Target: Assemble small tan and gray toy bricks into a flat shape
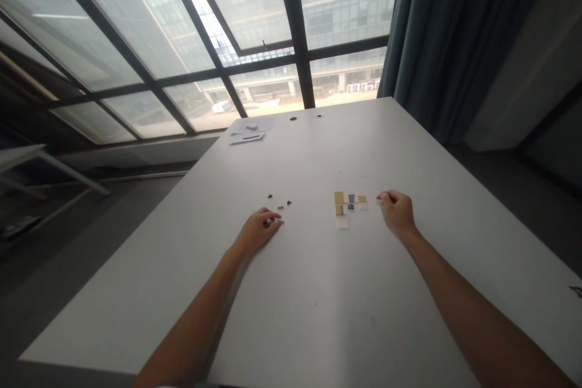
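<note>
left fingers (pixel 275 215) clamped on dark piece (pixel 282 222); right fingers (pixel 386 195) together near tan tiles (pixel 339 197).

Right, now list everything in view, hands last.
Table: 1, white, centre
Flat pieces: several, tan, dark and pale, right of centre
Loose pieces: at least 4, dark, left of those
Papers: several, white, far-left corner
Round spot: 1, dark, far edge
Small item: 1, dark, right of it
Mark: 1, dark, right edge
Window: 1, dark-framed, behind table
Building: 1, grey, outside
Curtain: 1, blue, right
Second table: 1, white, left
Floor: 1, grey, both sides
Left hand: 1, bare, at the nearest loose piece
Right hand: 1, bare, right of flat pieces
</note>
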A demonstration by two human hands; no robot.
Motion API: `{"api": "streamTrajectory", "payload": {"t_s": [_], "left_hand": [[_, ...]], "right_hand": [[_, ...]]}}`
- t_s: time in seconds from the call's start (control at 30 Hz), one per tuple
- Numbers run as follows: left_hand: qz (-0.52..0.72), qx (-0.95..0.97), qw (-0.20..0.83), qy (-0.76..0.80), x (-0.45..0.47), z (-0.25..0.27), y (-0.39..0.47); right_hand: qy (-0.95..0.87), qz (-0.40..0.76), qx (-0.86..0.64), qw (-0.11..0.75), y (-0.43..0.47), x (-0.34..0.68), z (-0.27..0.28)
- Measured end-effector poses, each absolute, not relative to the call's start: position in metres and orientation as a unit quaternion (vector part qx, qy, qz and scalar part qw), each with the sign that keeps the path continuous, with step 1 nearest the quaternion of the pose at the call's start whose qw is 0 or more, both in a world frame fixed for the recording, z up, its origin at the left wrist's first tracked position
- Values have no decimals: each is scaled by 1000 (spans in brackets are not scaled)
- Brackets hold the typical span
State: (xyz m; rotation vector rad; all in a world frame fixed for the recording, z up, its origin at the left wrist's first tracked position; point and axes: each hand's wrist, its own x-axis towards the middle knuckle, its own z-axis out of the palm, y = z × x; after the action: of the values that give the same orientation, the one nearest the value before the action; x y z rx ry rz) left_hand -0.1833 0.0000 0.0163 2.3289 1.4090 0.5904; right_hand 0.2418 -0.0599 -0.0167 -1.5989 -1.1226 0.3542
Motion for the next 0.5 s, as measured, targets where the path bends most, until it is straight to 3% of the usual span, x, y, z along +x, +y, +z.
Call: {"api": "streamTrajectory", "payload": {"t_s": [0.23, 0.5], "left_hand": [[223, 844, 171, 457, -156, 25, 0], [312, 886, 147, 311, -41, 39, -12]], "right_hand": [[-485, 143, -667, 548, -62, 239, -15], [-592, 72, -608, 524, -71, 232, -6]]}}
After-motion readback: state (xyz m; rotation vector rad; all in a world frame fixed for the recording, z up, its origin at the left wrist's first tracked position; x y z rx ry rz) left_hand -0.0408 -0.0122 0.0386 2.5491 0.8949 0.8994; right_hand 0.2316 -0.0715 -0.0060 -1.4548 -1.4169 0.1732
